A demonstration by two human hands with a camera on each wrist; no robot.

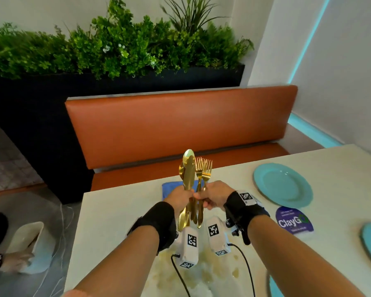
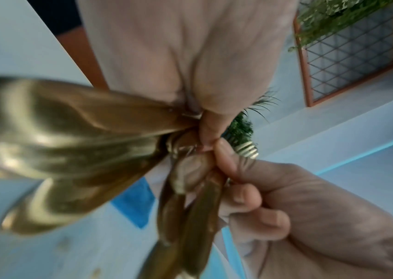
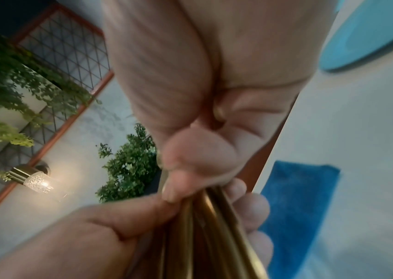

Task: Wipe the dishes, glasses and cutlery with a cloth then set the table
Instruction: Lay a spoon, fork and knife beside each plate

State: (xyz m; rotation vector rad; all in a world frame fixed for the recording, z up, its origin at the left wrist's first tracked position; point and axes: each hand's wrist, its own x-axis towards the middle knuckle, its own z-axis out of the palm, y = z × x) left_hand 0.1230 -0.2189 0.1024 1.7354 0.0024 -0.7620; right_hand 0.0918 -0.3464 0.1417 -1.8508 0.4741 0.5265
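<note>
An orange bench (image 1: 180,123) backs the pale table (image 1: 341,168), where a teal plate (image 1: 283,185) and blue cloth (image 1: 169,189) lie. Above it, left hand (image 1: 180,196) and right hand (image 1: 214,195) both grip upright gold cutlery (image 1: 191,174).

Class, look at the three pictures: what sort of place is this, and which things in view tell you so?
Probably a restaurant or café booth: an orange padded bench behind a pale table, a long planter of greenery, and a round table sticker.
</note>
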